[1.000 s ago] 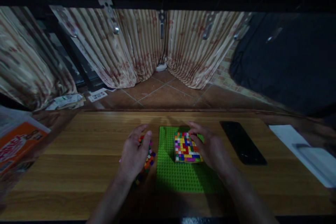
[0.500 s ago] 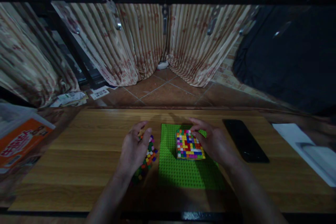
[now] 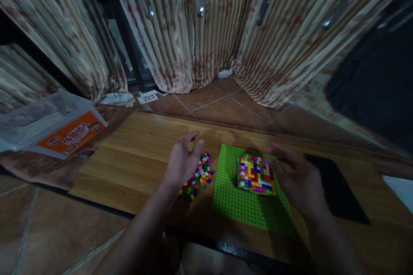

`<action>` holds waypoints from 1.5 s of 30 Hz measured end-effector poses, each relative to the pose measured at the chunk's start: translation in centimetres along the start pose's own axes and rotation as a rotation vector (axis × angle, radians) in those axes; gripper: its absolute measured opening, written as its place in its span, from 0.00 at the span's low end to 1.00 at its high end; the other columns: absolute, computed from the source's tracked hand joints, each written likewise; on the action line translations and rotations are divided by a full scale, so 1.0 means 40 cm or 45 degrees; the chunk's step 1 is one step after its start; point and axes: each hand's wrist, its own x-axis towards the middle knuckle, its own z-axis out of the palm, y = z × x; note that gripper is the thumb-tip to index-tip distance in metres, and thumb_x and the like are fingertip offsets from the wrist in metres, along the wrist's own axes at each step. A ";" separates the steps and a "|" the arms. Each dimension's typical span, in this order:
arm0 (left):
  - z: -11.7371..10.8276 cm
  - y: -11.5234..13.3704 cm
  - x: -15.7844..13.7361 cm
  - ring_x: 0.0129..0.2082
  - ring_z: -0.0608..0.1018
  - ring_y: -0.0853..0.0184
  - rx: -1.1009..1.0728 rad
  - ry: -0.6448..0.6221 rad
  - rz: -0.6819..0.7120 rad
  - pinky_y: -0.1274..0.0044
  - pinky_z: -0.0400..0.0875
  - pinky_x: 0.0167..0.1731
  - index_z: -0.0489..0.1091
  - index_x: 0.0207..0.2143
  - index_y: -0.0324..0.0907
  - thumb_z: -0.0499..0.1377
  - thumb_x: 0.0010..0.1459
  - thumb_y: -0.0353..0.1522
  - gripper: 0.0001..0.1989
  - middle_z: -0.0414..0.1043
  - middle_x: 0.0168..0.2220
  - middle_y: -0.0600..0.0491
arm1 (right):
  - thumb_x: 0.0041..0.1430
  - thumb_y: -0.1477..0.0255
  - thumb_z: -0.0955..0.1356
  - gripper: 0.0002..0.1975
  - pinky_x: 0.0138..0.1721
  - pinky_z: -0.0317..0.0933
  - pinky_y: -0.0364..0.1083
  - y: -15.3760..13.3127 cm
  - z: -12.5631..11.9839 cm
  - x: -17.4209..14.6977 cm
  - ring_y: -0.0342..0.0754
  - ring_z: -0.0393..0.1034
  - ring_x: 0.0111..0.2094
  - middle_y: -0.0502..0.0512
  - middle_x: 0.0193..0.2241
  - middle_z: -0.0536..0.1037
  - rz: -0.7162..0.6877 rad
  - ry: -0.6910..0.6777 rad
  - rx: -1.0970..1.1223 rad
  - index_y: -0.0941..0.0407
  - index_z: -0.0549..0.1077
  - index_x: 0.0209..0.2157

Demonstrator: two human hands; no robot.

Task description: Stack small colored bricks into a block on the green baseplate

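A block of many-coloured toy bricks (image 3: 254,175) stands on a green studded baseplate (image 3: 235,212). My right hand (image 3: 298,178) is just right of the block, slightly blurred, with thumb and forefinger apart beside its upper right corner. I see nothing between those fingers. Left of the baseplate, a heap of small loose bricks (image 3: 203,174) lies on the wooden table (image 3: 135,154). At the heap's left edge hovers my left hand (image 3: 184,159), fingers loosely curved and the thumb held away from them. No brick shows in it.
A dark phone-like slab (image 3: 338,189) lies right of the baseplate, partly behind my right hand. White paper (image 3: 398,187) is at the far right. Beyond the table's left end sits a clear plastic box (image 3: 61,137) with an orange label. Striped curtains (image 3: 174,43) hang behind.
My view has turned left and tilted, so the table appears shifted right and slanted. My right hand has drawn back a little from the block's top. The left hand stays by the heap.
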 end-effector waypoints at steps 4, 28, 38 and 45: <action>-0.017 -0.007 0.004 0.49 0.76 0.61 -0.026 0.029 0.004 0.69 0.68 0.52 0.71 0.50 0.35 0.54 0.60 0.36 0.19 0.75 0.49 0.44 | 0.58 0.66 0.70 0.08 0.43 0.69 0.51 -0.088 0.044 -0.044 0.50 0.75 0.39 0.53 0.38 0.80 -0.185 0.209 0.077 0.52 0.77 0.39; -0.081 -0.050 0.018 0.45 0.78 0.64 -0.090 0.116 -0.007 0.72 0.71 0.47 0.71 0.48 0.36 0.55 0.59 0.34 0.17 0.77 0.46 0.45 | 0.62 0.75 0.66 0.07 0.36 0.63 0.46 -0.185 0.284 -0.205 0.48 0.68 0.36 0.52 0.31 0.74 -0.503 -0.698 -0.070 0.53 0.76 0.35; -0.084 -0.054 0.019 0.45 0.78 0.64 -0.088 0.118 0.004 0.72 0.71 0.48 0.72 0.48 0.37 0.56 0.59 0.34 0.16 0.78 0.46 0.46 | 0.61 0.76 0.65 0.07 0.42 0.64 0.47 -0.158 0.249 -0.162 0.48 0.70 0.40 0.52 0.36 0.76 -0.397 -0.573 -0.168 0.53 0.75 0.37; -0.079 -0.056 0.021 0.44 0.79 0.64 -0.102 0.115 -0.001 0.73 0.72 0.46 0.72 0.47 0.38 0.56 0.59 0.35 0.16 0.78 0.45 0.47 | 0.61 0.74 0.66 0.09 0.43 0.65 0.49 -0.165 0.266 -0.170 0.50 0.69 0.42 0.54 0.39 0.75 -0.527 -0.579 -0.156 0.51 0.76 0.41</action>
